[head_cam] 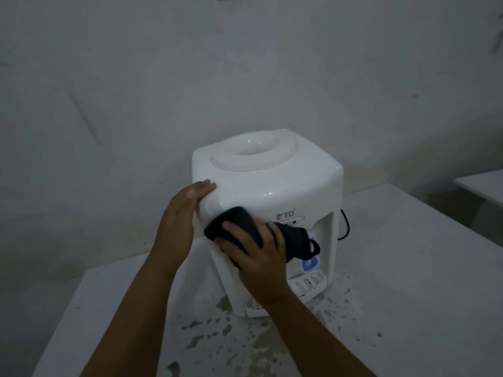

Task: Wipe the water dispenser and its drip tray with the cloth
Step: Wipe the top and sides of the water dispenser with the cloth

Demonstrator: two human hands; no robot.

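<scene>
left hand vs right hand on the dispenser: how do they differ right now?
The left hand lies bare with straight fingers on the water dispenser's upper left corner; the right hand presses a dark cloth against its front. The left hand sits higher, the right hand lower, near the taps. Both touch the dispenser.

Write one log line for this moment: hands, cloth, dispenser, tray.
left hand: flat on dispenser corner | right hand: presses cloth on front | tray: not yet wiped | table: stained

white water dispenser [268,180], black cloth [245,224], blue tap [310,264], white table [408,268] with dark speckles.
</scene>
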